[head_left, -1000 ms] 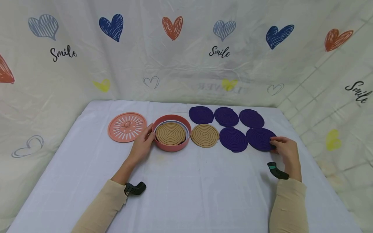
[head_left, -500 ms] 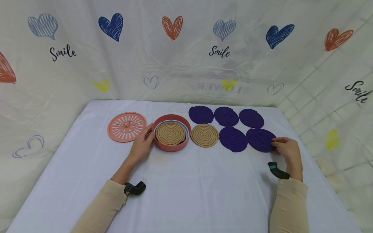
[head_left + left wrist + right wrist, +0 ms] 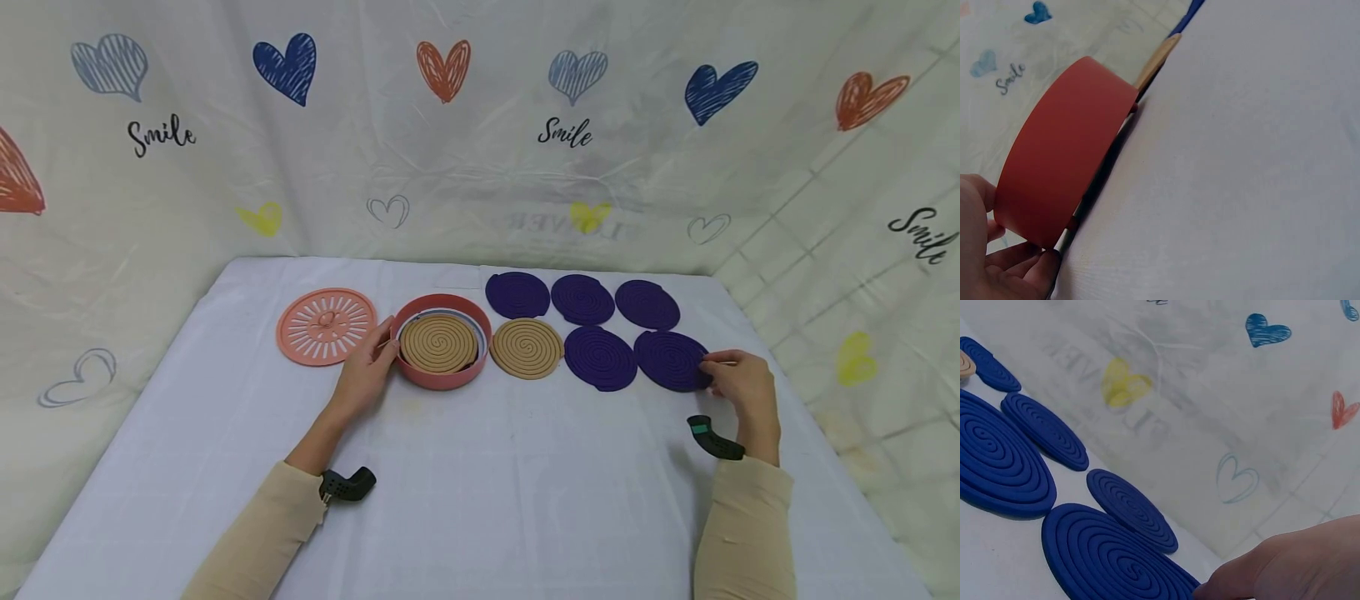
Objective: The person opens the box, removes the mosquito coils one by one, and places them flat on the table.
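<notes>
Your right hand (image 3: 741, 385) pinches the purple mosquito coil (image 3: 669, 360) to its left; your left hand (image 3: 365, 372) grips the red coil holder (image 3: 442, 382).

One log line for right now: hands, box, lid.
left hand: holds red box side | right hand: pinches front-right dark coil edge | one tan coil: inside box | lid: off, left of box

Sleeves (image 3: 255, 529): long, plain beige
Left wrist device (image 3: 349, 486): black, bent
Right wrist device (image 3: 718, 446): black, curved, with a green patch (image 3: 702, 431)
</notes>
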`<state>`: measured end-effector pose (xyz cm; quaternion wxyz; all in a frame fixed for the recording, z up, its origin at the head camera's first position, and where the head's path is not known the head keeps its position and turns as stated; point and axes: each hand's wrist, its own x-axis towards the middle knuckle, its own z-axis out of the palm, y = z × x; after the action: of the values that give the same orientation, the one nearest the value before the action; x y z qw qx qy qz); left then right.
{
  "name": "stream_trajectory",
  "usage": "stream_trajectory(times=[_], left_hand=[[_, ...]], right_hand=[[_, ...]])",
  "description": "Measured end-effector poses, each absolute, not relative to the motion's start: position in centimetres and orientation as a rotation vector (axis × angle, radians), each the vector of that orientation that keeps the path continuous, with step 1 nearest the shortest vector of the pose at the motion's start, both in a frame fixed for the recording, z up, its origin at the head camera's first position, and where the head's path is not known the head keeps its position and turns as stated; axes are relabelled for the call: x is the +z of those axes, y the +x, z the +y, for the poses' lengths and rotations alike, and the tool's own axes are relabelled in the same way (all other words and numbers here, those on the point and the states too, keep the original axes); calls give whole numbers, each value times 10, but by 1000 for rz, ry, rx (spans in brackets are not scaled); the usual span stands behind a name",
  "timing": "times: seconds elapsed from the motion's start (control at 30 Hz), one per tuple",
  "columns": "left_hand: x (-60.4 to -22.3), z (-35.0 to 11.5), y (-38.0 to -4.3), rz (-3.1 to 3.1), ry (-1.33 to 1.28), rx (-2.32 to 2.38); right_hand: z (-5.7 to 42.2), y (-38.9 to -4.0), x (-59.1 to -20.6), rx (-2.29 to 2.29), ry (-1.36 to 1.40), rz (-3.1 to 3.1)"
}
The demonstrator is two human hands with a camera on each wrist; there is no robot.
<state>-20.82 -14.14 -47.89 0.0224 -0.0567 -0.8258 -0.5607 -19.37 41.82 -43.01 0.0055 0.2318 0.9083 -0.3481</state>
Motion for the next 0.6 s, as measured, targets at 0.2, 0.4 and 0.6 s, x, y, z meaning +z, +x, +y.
stream_trajectory(times=[0.2, 0.4, 0.6], left_hand=[[-478, -141, -208, -2563, -174, -1737], [-478, -141, -208, -2556, -178, -1754], [-476, -141, -207, -2574, -160, -1745]], right_hand=[[418, -193, -430, -1080, 744, 2824], [417, -193, -430, -1069, 752, 2804], [416, -193, -428, -1067, 773, 2779]])
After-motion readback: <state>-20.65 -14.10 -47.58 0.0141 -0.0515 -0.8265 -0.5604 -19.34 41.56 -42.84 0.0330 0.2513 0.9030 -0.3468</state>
